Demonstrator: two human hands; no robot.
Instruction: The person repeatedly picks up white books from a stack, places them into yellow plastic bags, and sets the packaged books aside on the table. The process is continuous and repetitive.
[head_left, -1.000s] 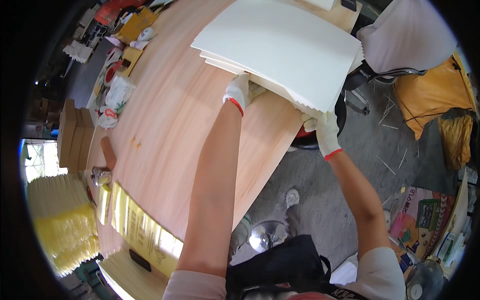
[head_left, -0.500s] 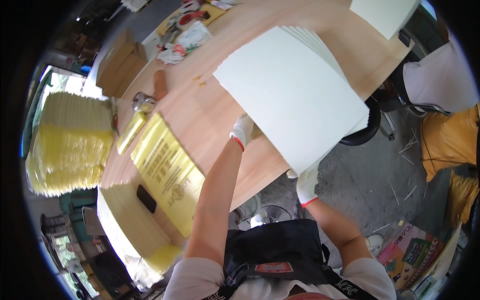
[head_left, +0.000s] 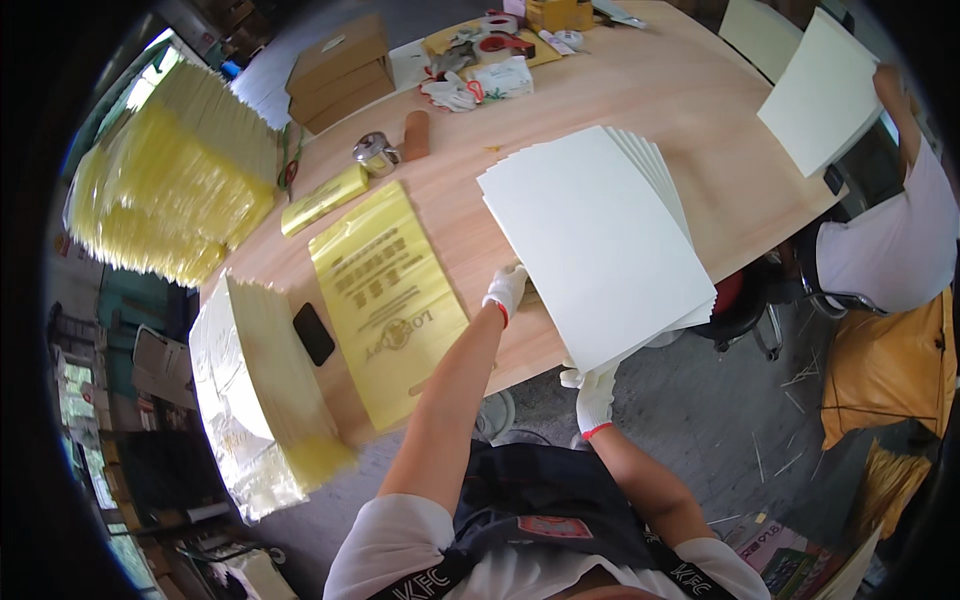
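Note:
A fanned stack of large white sheets (head_left: 600,240) lies over the near edge of the wooden table, its near corner jutting past it. My left hand (head_left: 507,287), in a white glove with a red cuff, grips the left edge of the stack; its fingertips are partly hidden there. At the near corner my right hand (head_left: 594,395), gloved the same way, holds the sheets from below, thumb at the edge. Left of the stack a printed yellow plastic bag (head_left: 390,300) lies flat, with a folded yellow bag (head_left: 325,200) beyond it.
A black phone (head_left: 314,334) rests beside bundled yellow-white bags (head_left: 265,370); another bag pile (head_left: 170,180) stands farther left. Beyond are a metal cup (head_left: 376,154), brown roll (head_left: 416,135), cartons (head_left: 340,75) and tape (head_left: 505,45). A seated co-worker (head_left: 880,245) holds white sheets (head_left: 825,95).
My view has swung, so the table and stack sit lower in the picture. Both my hands keep their hold on the stack. At the right, the co-worker's arm and raised sheets have come into view.

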